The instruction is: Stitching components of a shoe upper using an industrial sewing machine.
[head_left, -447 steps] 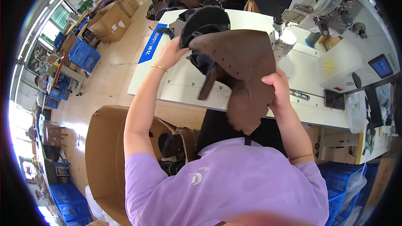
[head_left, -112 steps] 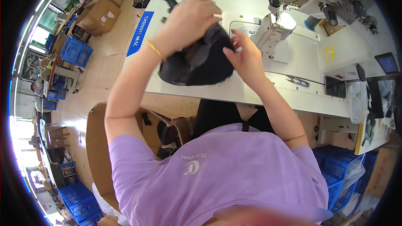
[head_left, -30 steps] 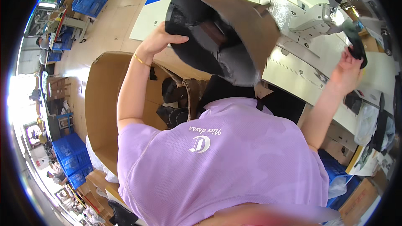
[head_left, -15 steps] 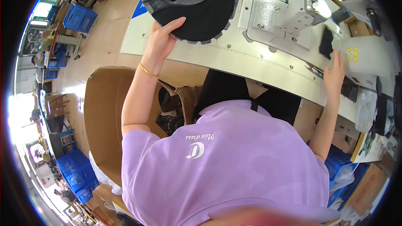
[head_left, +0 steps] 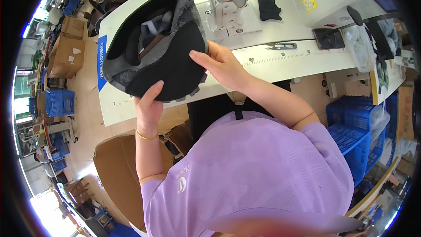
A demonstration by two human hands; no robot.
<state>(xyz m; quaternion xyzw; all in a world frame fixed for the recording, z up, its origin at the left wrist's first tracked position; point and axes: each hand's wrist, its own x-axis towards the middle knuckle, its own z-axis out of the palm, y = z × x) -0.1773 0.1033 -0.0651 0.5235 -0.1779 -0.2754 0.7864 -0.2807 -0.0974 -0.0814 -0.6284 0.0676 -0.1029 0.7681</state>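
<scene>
Both my hands hold a black and grey cap-shaped fabric piece [head_left: 180, 61] over the left part of the white sewing table [head_left: 115, 116]. Its hollow opening faces up and shows folded grey fabric inside; small notched tabs stick out along its near edge. My left hand [head_left: 149, 104] grips the near edge, thumb on the black panel, other fingers hidden beneath. At the right edge, my right hand [head_left: 222, 66] pinches the piece, thumb on top. A white sewing machine [head_left: 227, 6] stands just beyond my right hand.
Right of the machine lies a small black fabric piece [head_left: 268, 7], with thread snips [head_left: 283, 46] and a phone [head_left: 329, 39] nearer the table edge. A large open cardboard box [head_left: 118, 162] stands at lower left. Blue plastic baskets [head_left: 351, 136] are stacked at right.
My right hand has come from the table's right side to grip the piece. The piece has turned, showing more of its opening. My view has shifted toward the right.
</scene>
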